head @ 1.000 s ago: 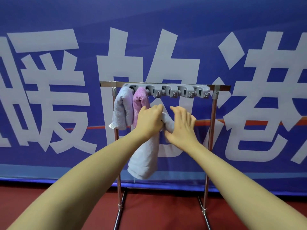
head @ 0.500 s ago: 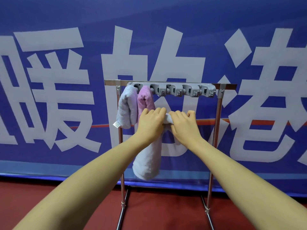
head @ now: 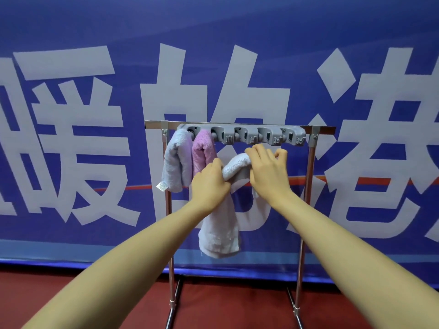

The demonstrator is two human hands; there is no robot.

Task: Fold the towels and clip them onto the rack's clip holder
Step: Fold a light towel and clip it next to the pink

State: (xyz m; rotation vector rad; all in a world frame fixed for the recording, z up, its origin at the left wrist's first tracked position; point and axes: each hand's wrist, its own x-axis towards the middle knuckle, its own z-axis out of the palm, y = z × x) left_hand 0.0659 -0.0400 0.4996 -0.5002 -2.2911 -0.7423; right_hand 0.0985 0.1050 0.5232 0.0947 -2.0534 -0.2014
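A metal rack [head: 306, 186] carries a grey clip holder [head: 247, 136] along its top bar. A pale lilac-grey towel [head: 177, 162] and a pink towel [head: 202, 150] hang folded from the two leftmost clips. Both hands hold a third, pale grey towel [head: 219, 231] just below the holder. My left hand [head: 210, 184] grips its bunched fold from the left. My right hand [head: 268, 172] presses the fold's upper end from the right, a little below the middle clips. The towel's tail hangs down between my forearms.
A blue banner [head: 95, 67] with large white characters fills the background behind the rack. The rack's legs stand on a dark red floor [head: 225, 305]. Three clips at the right of the holder hold nothing.
Both hands have lifted the folded end of the grey towel up and to the right, closer to the clip holder. The right hand has shifted further right and higher than the left.
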